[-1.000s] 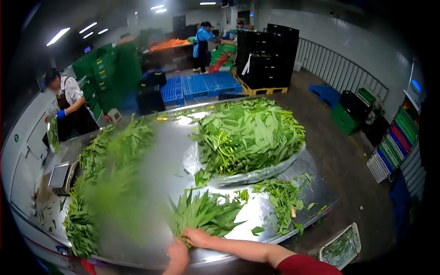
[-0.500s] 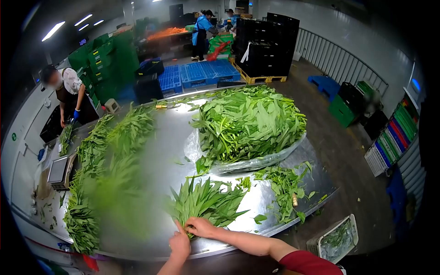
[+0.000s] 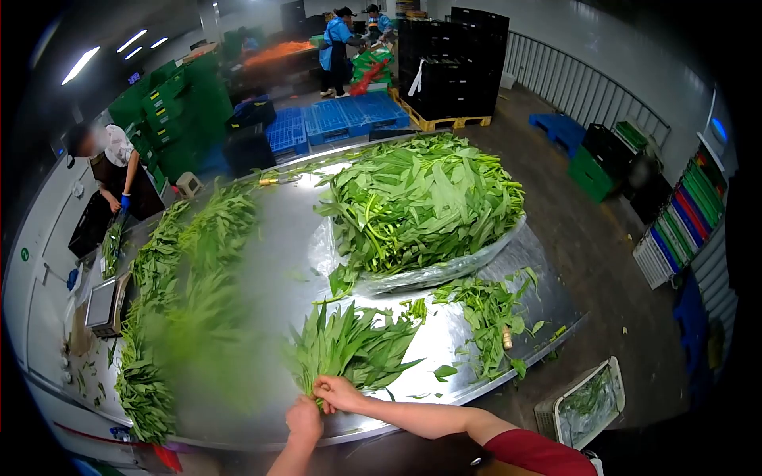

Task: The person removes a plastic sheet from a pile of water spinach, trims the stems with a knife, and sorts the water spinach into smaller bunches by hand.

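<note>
A bunch of water spinach (image 3: 349,345) lies at the near edge of the steel table (image 3: 294,238), its leaves fanned away from me. My left hand (image 3: 303,420) is closed at the stem end. Just to its right, my right hand (image 3: 337,393) pinches the stems from the side. Fingers hide most of the stem ends. Beyond the bunch, a large heap of water spinach (image 3: 429,206) rests on clear plastic sheeting (image 3: 444,276). Loose sprigs and trimmings (image 3: 484,309) are scattered right of the bunch, with a wooden-handled tool (image 3: 507,337) among them.
Rows of bunched greens (image 3: 147,373) line the table's left side, partly blurred. A scale (image 3: 103,305) stands at far left, near a co-worker (image 3: 119,170) with a blue glove. A white basket (image 3: 589,404) of scraps sits on the floor at right. Black crates (image 3: 448,87) stand behind.
My left hand's extended index finger has curled in, and that hand has shifted slightly left and down at the stems. My right hand stays on the bunch. The camera view has shifted slightly.
</note>
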{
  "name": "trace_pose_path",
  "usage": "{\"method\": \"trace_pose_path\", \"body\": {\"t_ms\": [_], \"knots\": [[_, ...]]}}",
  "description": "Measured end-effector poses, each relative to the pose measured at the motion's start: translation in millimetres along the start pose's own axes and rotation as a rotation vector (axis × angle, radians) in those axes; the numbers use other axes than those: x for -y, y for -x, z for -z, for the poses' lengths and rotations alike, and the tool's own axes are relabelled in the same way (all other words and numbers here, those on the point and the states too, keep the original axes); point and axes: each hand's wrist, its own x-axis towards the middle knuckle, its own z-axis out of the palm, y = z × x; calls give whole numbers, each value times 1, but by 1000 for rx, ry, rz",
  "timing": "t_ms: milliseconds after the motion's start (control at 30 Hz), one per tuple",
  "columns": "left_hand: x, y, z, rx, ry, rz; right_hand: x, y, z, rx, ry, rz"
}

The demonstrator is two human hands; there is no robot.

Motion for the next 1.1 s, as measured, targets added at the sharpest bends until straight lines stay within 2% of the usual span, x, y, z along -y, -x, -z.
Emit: {"method": "trace_pose_path", "body": {"t_ms": [67, 133, 167, 200, 233, 267, 300, 367, 400, 433, 467, 533, 600, 667, 733, 767, 800, 867, 933, 967, 1000, 1067, 1100], "knots": [[-6, 4, 19, 41, 43, -2, 2, -8, -1, -24, -32, -85], [2, 1, 3, 31, 44, -42, 2, -19, 10, -8, 145, -95], [4, 4, -1, -40, 117, -53, 5, -23, 18, 21, 26, -108], [3, 5, 1, -96, 59, -96, 29, -15, 27, 21, -42, -58], [6, 3, -13, -102, 105, -29, 56, -7, 46, 52, -13, 55], [7, 4, -11, -148, 63, -91, 94, 14, 57, -130, -24, -3], [7, 3, -14, -147, 36, -43, 46, -1, 118, -64, -630, 146], [7, 2, -22, -153, 4, 11, 97, 32, 159, 89, -1244, 461], [7, 0, -25, -154, 4, 23, 92, 36, 181, -99, -1405, 467], [7, -3, -26, -162, 3, 30, 84, 39, 194, -383, -1315, 399], [7, -3, -24, -153, 14, 15, 70, 43, 200, -471, -1152, 338], [11, -1, -17, -142, 28, -14, -1, 44, 243, -51, -1086, 366], [12, -4, -20, -139, 49, 26, 43, 60, 163, -660, -246, 165], [15, -8, -1, -46, 199, 44, 75, 64, 86, -575, 97, 223], [14, -10, 33, -79, 326, -21, 99, 68, 35, -350, 707, 556], [13, -14, 42, -91, 391, -55, 116, 69, 16, -171, 842, 667], [12, -18, 43, -80, 687, -120, 133, 66, 2, 17, 970, 779], [11, -23, 45, -63, 1273, -237, 149, 59, -19, 269, 1087, 807], [16, -23, 45, 418, 1649, -55, 148, 46, -25, 372, 1299, 683], [17, -15, 48, 554, 1903, 49, 137, 38, -23, 423, 1330, 592], [28, -12, 30, 871, 1954, 154, 122, 29, -20, 475, 1359, 502], [32, 4, -9, 946, 1966, 292, 86, 15, -19, 624, 1566, 501], [39, 11, -22, 1077, 1975, 363, 66, 12, -20, 701, 1635, 468]]}}
